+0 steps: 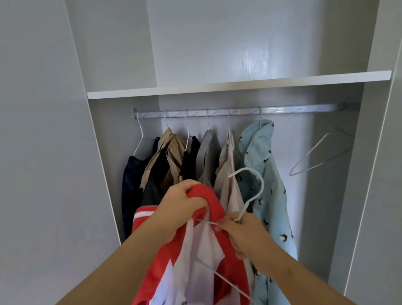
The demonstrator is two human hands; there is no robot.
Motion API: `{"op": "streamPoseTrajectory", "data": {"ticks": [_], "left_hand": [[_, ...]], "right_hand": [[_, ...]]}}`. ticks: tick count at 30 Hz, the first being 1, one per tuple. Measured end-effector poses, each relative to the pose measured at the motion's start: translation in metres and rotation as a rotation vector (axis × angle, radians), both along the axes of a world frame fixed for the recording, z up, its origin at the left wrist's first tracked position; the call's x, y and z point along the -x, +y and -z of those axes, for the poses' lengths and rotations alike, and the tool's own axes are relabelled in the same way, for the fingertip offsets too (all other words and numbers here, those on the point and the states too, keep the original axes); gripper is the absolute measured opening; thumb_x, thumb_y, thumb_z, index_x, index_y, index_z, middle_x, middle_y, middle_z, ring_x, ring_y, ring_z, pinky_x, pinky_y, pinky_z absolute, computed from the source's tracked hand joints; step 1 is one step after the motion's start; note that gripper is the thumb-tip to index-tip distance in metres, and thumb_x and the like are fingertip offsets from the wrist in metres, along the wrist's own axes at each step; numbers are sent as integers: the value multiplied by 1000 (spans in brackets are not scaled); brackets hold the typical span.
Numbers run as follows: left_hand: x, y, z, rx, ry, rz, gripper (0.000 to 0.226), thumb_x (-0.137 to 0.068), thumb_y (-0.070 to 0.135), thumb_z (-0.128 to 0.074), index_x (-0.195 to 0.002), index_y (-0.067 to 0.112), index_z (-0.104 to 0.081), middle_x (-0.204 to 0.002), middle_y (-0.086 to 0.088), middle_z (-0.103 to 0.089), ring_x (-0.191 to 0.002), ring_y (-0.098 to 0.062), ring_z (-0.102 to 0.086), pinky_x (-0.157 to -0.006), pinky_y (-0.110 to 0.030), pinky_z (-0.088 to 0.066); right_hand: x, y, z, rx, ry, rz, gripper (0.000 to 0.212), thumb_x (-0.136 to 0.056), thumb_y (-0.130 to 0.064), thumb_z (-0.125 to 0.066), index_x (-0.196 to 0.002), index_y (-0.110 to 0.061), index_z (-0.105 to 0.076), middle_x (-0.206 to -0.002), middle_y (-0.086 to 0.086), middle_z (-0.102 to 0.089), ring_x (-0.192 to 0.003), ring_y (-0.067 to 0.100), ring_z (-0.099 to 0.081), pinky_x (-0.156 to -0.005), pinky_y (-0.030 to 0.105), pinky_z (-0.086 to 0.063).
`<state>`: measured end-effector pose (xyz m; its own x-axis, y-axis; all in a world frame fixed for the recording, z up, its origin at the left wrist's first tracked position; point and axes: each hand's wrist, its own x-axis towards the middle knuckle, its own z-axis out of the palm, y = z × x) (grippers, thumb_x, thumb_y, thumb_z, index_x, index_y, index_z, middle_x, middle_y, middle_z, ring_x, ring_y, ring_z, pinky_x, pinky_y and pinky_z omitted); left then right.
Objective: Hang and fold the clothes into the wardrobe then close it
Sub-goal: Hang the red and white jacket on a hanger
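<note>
Lower centre of the frame: my left grip (182, 203) clutches the red-and-white shirt (160, 278) by its collar; my right grip (244, 233) pinches the white hanger (247, 168).

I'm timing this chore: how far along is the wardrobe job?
Done: several clothes already hang on the rail, the blue shirt last in line. In hand: the left hand grips a red shirt while the right hand holds a hanger partly inside it. Left: hook it on the rail, where a spare hanger also hangs, then close the wardrobe, now open.
</note>
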<state>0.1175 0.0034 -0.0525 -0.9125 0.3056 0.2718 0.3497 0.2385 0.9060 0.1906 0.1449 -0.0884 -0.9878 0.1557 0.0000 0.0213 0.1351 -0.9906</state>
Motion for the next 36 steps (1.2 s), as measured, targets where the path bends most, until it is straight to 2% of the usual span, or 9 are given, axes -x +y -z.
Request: {"op": "streamPoseTrajectory", "data": {"ticks": [5,8,11,19,22,25,27,30,36], "left_hand": [[-2,-17,-1,105,95,170,21,-80,12,-70,-94,25,-63,-88,8,-66,-81,-8,-63,-68,-12,-48],[2,-13,4,644,758,47,33,-81,46,-63,-109,29,-64,-100,16,-60,-99,-6,-53,-92,-28,-34],[7,-7,-1,775,1166,-189,50,-81,63,-40,-102,28,-69,-98,4,-65,-98,-19,-61,-92,-48,-41],[13,22,1,488,738,-305,62,-71,77,-28,-72,22,-57,-59,11,-48,-60,-10,-52,-50,-24,-32],[20,22,-4,266,560,-392,42,-77,67,-49,-65,26,-50,-56,10,-49,-59,-12,-52,-49,-25,-31],[22,19,-13,141,514,-410,39,-80,57,-58,-58,29,-42,-54,12,-46,-56,-4,-47,-48,-24,-29],[21,18,-20,93,516,-394,40,-79,58,-60,-58,28,-44,-54,11,-48,-57,-3,-48,-50,-24,-32],[15,17,-26,37,523,-379,41,-72,63,-55,-59,25,-47,-52,9,-49,-54,-5,-49,-51,-26,-38],[16,-5,-30,60,610,-392,45,-72,61,-57,-64,17,-55,-56,2,-54,-56,-8,-52,-56,-21,-41]], "right_hand": [[7,8,-5,147,133,155,27,-89,-7,-57,-65,-13,-44,-38,-7,-32,-31,8,-26,-35,19,-25],[10,14,-12,181,212,147,26,-87,-2,-57,-66,-11,-45,-37,-4,-32,-31,8,-26,-33,18,-23],[10,23,-21,203,272,130,27,-87,2,-55,-64,-10,-46,-37,-4,-33,-30,7,-25,-33,15,-22],[-5,41,-31,-185,616,554,21,-82,-8,-65,-83,-25,-53,-81,-5,-60,-75,7,-55,-65,9,-42],[-18,50,-16,-225,656,524,28,-81,0,-62,-72,-26,-54,-62,-9,-56,-57,4,-47,-56,9,-39],[-19,52,10,-209,406,405,29,-80,-1,-61,-66,-26,-56,-52,-7,-54,-49,7,-47,-52,16,-44],[-12,53,27,-287,204,429,13,-80,-10,-64,-80,-22,-58,-73,-10,-60,-65,9,-53,-63,22,-48],[-2,57,47,-283,-127,349,49,-77,-23,-70,-119,-20,-43,-113,0,-50,-101,19,-54,-84,30,-46],[7,49,70,-97,-381,154,9,-89,-12,-52,-90,-14,-62,-78,5,-65,-67,16,-60,-54,23,-48]]}}
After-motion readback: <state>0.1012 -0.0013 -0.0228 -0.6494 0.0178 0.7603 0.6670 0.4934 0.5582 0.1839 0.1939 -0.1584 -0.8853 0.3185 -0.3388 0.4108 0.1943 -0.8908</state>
